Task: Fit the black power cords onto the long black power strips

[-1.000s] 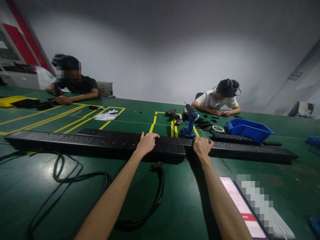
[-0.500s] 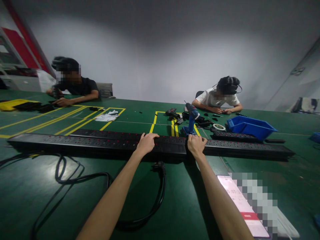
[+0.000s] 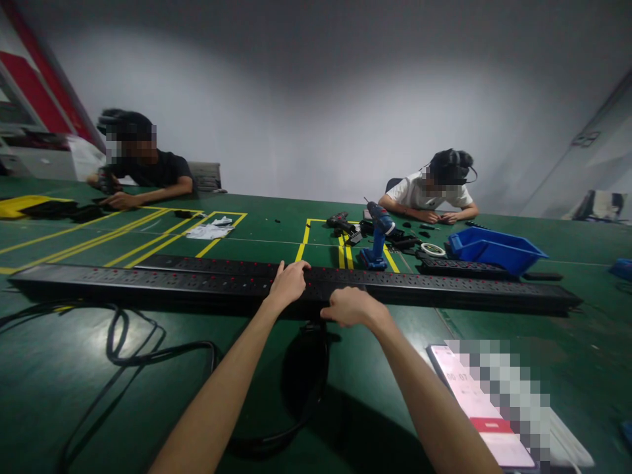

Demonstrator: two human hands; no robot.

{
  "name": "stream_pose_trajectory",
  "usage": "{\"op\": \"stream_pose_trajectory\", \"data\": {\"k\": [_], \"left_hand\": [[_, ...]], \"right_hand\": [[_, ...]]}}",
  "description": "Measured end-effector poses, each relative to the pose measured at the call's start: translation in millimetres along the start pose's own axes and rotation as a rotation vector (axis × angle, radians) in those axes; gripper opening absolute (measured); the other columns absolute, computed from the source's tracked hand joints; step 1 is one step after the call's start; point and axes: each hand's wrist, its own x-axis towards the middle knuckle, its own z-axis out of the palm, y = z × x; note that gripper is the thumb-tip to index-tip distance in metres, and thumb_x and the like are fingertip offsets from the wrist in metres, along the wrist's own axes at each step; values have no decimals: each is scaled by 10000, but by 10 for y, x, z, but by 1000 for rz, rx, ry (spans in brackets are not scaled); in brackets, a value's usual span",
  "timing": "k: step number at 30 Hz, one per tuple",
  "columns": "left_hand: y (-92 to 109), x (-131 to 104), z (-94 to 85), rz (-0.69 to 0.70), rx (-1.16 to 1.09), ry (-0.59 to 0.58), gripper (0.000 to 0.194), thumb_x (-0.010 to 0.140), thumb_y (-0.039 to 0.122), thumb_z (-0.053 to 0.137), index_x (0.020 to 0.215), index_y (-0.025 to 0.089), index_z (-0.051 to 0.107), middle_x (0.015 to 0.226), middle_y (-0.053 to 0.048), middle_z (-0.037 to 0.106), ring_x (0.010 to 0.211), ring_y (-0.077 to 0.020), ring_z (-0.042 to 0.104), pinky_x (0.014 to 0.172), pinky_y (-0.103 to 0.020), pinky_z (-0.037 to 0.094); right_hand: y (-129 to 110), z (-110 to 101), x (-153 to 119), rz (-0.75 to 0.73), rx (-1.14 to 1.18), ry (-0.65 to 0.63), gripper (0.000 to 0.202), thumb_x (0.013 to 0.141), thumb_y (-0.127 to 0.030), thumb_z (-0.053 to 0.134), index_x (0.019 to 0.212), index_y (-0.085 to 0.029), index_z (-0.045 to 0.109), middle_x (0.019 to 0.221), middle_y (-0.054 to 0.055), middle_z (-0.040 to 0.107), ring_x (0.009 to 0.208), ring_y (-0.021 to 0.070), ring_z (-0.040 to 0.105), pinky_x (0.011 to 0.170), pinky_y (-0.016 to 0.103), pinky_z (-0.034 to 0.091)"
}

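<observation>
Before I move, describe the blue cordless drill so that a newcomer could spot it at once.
On the green table, find the long black socket strips. Just beyond them, left of the blue plastic bin, is the blue cordless drill. It stands upright, while the dark power tool to its left lies down.

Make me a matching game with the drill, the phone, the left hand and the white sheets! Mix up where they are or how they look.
Things:
1. Drill
2. Phone
3. Left hand
4. White sheets

Places and states:
A. On top of a long black strip
B. Lying across a yellow line on the table
C. Standing up, just beyond the strips
D. Pale pink screen lit up, beside the right forearm

Right pairs: 1-C, 2-D, 3-A, 4-B
</observation>
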Motion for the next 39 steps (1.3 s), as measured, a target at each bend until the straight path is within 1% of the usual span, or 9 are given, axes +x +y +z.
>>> {"op": "stream_pose_trajectory", "data": {"k": [3, 6, 12, 19, 22, 24, 28, 33, 39], "left_hand": [[-16, 2, 1, 2, 10, -2, 397, 877, 107, 380, 1182, 261, 581, 1258, -38, 659, 1242, -192, 549, 1213, -500, 117], [-25, 0, -7, 12, -2, 2, 415, 859, 90, 380, 1176, 264, 586, 1263, -35, 656, 1241, -196, 548, 1210, -503, 122], [-22, 1, -20, 2, -20, 12, 430, 861, 73, 354, 1158, 268, 595, 1274, -31, 650, 1238, -190, 545, 1213, -499, 118], [-38, 12, -29, 12, -32, 0, 433, 845, 64, 370, 1152, 267, 597, 1276, -23, 644, 1239, -198, 540, 1213, -503, 126], [-36, 1, -48, 18, -25, 2, 433, 839, 65, 378, 1162, 260, 591, 1251, -34, 652, 1224, -199, 551, 1208, -502, 145], [-27, -14, -68, 41, -7, -7, 419, 821, 89, 437, 1182, 246, 579, 1238, -53, 654, 1228, -213, 547, 1203, -506, 160], [-5, -40, -110, 64, 10, -15, 404, 836, 122, 458, 1211, 228, 566, 1259, -81, 643, 1242, -233, 539, 1196, -518, 176], [-13, -36, -114, 58, 18, -10, 437, 840, 70, 418, 1217, 236, 565, 1255, -68, 648, 1232, -216, 547, 1199, -508, 172], [-32, -3, -52, 25, 26, 3, 403, 852, 58, 411, 1177, 232, 575, 1241, -58, 655, 1225, -203, 551, 1203, -488, 164]], "right_hand": [[-254, 198, 21, -73, -118, 67, 284, 728, -358, 687, 910, -145, 730, 911, 172, 728, 878, 308, 689, 666, 323, 482], [-247, 248, 90, -105, -86, 123, 283, 721, -236, 654, 991, -161, 688, 971, 153, 720, 902, 291, 687, 645, 290, 460], [-222, 238, 135, -100, -23, 151, 446, 758, -442, 673, 1109, -177, 596, 1074, 157, 691, 952, 309, 667, 718, 335, 474], [-409, 467, 182, -132, -70, 148, 452, 681, -274, 758, 1090, -170, 596, 1036, 149, 688, 931, 300, 659, 719, 338, 477], [-225, 265, 277, -259, 118, 100, 505, 584, -360, 844, 1006, -192, 623, 957, 62, 695, 822, 217, 651, 652, 264, 465], [-66, 43, 405, -306, 295, 141, 481, 609, -367, 837, 1011, -195, 637, 929, 26, 693, 742, 161, 636, 602, 225, 463], [112, -364, 771, -235, 523, 178, 412, 687, -346, 802, 1036, -155, 694, 801, 21, 699, 609, 122, 615, 526, 202, 489], [16, -563, 1100, -62, 345, 171, 203, 689, -236, 768, 862, -132, 767, 606, 23, 670, 540, 150, 625, 538, 233, 517], [-160, -612, 1174, 50, 36, 206, 184, 697, -200, 698, 843, -110, 765, 732, 106, 732, 682, 210, 708, 675, 264, 551]]}}
